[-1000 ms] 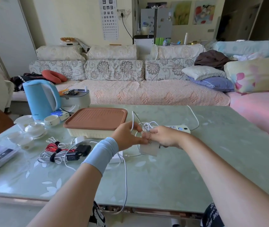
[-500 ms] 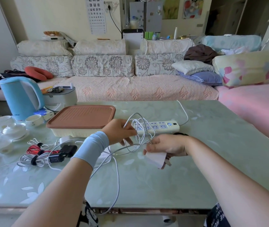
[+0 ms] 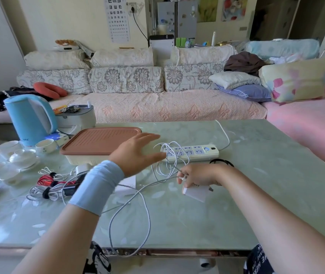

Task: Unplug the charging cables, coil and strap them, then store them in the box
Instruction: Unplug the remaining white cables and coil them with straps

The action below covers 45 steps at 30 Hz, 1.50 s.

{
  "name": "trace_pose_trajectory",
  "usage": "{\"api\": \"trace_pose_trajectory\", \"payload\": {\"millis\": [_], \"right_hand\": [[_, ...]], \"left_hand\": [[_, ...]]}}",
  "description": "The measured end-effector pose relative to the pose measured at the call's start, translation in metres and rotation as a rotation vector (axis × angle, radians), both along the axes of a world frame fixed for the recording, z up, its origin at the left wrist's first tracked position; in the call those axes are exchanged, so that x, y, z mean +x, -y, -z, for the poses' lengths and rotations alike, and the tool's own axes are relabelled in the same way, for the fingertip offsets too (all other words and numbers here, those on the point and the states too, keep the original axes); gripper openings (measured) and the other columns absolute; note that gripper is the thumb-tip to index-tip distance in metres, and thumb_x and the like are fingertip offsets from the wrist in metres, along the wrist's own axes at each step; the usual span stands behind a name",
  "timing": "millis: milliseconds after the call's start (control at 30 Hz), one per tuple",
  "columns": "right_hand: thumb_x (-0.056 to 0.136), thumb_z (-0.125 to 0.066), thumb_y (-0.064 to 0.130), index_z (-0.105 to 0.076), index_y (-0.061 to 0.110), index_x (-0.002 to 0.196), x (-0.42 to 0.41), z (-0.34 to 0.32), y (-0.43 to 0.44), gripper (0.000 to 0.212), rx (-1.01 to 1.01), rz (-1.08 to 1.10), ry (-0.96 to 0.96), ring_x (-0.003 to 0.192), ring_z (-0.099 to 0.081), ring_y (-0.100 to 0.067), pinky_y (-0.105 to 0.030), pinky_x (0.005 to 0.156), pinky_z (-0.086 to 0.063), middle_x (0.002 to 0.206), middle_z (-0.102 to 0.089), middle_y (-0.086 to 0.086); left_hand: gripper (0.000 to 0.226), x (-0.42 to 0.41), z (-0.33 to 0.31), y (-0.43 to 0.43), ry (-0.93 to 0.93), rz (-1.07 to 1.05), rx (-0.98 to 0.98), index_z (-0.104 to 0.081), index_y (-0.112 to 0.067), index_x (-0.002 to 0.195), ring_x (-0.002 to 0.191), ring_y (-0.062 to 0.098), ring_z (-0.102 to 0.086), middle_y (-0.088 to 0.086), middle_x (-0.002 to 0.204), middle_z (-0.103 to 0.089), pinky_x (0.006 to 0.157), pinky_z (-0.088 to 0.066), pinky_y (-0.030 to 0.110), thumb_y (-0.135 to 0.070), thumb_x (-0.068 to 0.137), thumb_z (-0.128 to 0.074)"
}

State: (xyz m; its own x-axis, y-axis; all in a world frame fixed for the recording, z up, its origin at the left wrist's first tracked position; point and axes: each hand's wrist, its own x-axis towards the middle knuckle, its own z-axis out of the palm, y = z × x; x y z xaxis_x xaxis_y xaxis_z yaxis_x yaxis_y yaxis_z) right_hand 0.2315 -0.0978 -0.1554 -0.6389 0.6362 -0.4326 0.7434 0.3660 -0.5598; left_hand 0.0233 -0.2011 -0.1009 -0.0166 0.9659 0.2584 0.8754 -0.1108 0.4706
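White cable (image 3: 169,165), head view only: part of it is gathered in loose loops just in front of the power strip (image 3: 192,153) near the table's (image 3: 266,194) middle, and the rest trails in a long slack run toward the near edge, where it hangs over. Right hand (image 3: 201,175) is closed on the cable at its plug end, pinching it between the fingertips, and the white charger (image 3: 196,191) is tucked under the same palm; whether cable and charger are joined is hidden by the fingers. Left hand (image 3: 138,153) is spread flat and empty, hovering between the loops and the box (image 3: 98,145), touching nothing that can be seen. Box sits lidded toward the far-left part of the table. Strapped bundles (image 3: 45,191) lie near the left edge; a black strap (image 3: 222,162) lies just beside the right wrist, by the strip. Judgement: step in hand is coiling. To do it well, keep the right pinch fixed as the anchor, let the left hand draw the slack up from the near edge first so nothing snags there, then lay even loops of like size into the right hand without twisting. Strap is within reach for binding; lid must come off before storing.
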Motion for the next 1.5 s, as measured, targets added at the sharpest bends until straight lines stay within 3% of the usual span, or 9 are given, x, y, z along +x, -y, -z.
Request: {"api": "trace_pose_trajectory", "payload": {"millis": [133, 300, 433, 667, 800, 1000, 1167, 1333, 1500], "right_hand": [[0.078, -0.056, 0.004, -0.049, 0.021, 0.085, 0.0, 0.006, 0.003, 0.02, -0.011, -0.059, 0.018, 0.079, -0.054, -0.018, -0.031, 0.064, -0.039, 0.097, -0.072, 0.0], [0.081, -0.052, 0.002, -0.056, 0.028, 0.097, 0.001, 0.003, 0.007, 0.031, 0.061, -0.077, 0.109, 0.087, -0.058, -0.014, -0.028, 0.067, -0.042, 0.096, -0.07, 0.012], [0.077, -0.055, 0.007, -0.058, 0.027, 0.083, 0.004, 0.008, 0.003, 0.022, 0.1, -0.014, 0.073, 0.089, -0.062, -0.018, -0.031, 0.07, -0.044, 0.102, -0.074, 0.003], [0.083, -0.064, 0.018, -0.068, 0.036, 0.066, 0.006, 0.001, 0.007, 0.025, 0.176, -0.015, -0.059, 0.062, -0.052, -0.002, -0.024, 0.06, -0.039, 0.058, -0.057, 0.022], [0.096, -0.056, 0.02, -0.07, 0.032, 0.093, 0.005, 0.0, 0.009, 0.019, 0.032, -0.033, -0.244, 0.085, -0.07, -0.011, -0.029, 0.071, -0.045, 0.079, -0.074, 0.014], [0.098, -0.042, -0.004, -0.068, 0.011, 0.102, -0.001, 0.004, 0.006, 0.03, -0.115, -0.013, -0.384, 0.062, -0.062, -0.004, -0.028, 0.074, -0.05, 0.066, -0.063, -0.001], [0.093, -0.036, -0.015, -0.062, 0.008, 0.084, 0.01, 0.003, -0.008, 0.037, -0.208, 0.133, -0.572, 0.089, -0.065, -0.03, -0.031, 0.078, -0.045, 0.059, -0.065, -0.002], [0.088, -0.028, -0.016, -0.053, 0.007, 0.079, 0.001, -0.001, -0.003, 0.035, -0.383, 0.26, -0.737, 0.059, -0.044, -0.021, -0.023, 0.055, -0.038, 0.052, -0.05, -0.005], [0.085, -0.028, -0.003, -0.047, 0.012, 0.071, -0.01, -0.012, 0.006, 0.028, -0.446, 0.332, -0.79, 0.042, -0.018, -0.009, -0.025, 0.047, -0.022, 0.048, -0.022, 0.007]], "left_hand": [[0.048, 0.049, 0.012, -0.012, -0.241, 0.179, 0.309, -0.06, -0.024, 0.131, 0.119, 0.023, -0.056, -0.002, 0.132, -0.061, 0.102, -0.043, 0.039, -0.044, 0.087, -0.058], [0.081, 0.062, 0.047, -0.034, -0.272, -0.029, -0.422, -0.055, -0.011, 0.129, 0.125, 0.023, -0.053, 0.005, 0.135, -0.056, 0.105, -0.041, 0.035, -0.068, 0.072, -0.063], [0.025, 0.051, 0.058, -0.034, 0.245, 0.041, -0.898, -0.056, -0.002, 0.105, 0.062, 0.022, -0.068, 0.007, 0.084, -0.071, 0.074, -0.057, 0.039, -0.025, 0.095, -0.059], [0.036, 0.048, 0.041, -0.022, 0.3, 0.082, -0.753, -0.07, -0.014, 0.1, 0.044, 0.013, -0.036, -0.003, 0.06, -0.038, 0.045, -0.04, 0.021, -0.046, 0.094, -0.053], [0.041, 0.044, 0.039, -0.021, 0.426, 0.089, -0.68, -0.07, -0.011, 0.098, 0.041, 0.013, -0.033, -0.003, 0.056, -0.032, 0.042, -0.033, 0.02, -0.046, 0.096, -0.05], [0.015, 0.022, 0.03, -0.016, 0.591, 0.151, -0.759, -0.065, -0.007, 0.089, 0.047, 0.019, -0.057, 0.001, 0.058, -0.049, 0.062, -0.058, 0.034, -0.021, 0.095, -0.061], [0.022, -0.008, 0.021, -0.005, 0.722, 0.157, -0.827, -0.053, -0.008, 0.09, 0.047, 0.021, -0.056, 0.002, 0.063, -0.051, 0.08, -0.056, 0.047, -0.021, 0.104, -0.041], [0.024, -0.012, 0.016, -0.002, 0.943, 0.032, -0.627, -0.051, -0.014, 0.086, 0.044, 0.009, -0.022, -0.004, 0.06, -0.03, 0.036, -0.033, 0.018, -0.025, 0.103, -0.039], [0.03, -0.001, 0.007, -0.009, 1.293, 0.076, -0.4, -0.057, -0.011, 0.088, 0.039, 0.002, -0.018, -0.008, 0.055, -0.027, 0.031, -0.011, 0.012, -0.027, 0.104, -0.037]]}}
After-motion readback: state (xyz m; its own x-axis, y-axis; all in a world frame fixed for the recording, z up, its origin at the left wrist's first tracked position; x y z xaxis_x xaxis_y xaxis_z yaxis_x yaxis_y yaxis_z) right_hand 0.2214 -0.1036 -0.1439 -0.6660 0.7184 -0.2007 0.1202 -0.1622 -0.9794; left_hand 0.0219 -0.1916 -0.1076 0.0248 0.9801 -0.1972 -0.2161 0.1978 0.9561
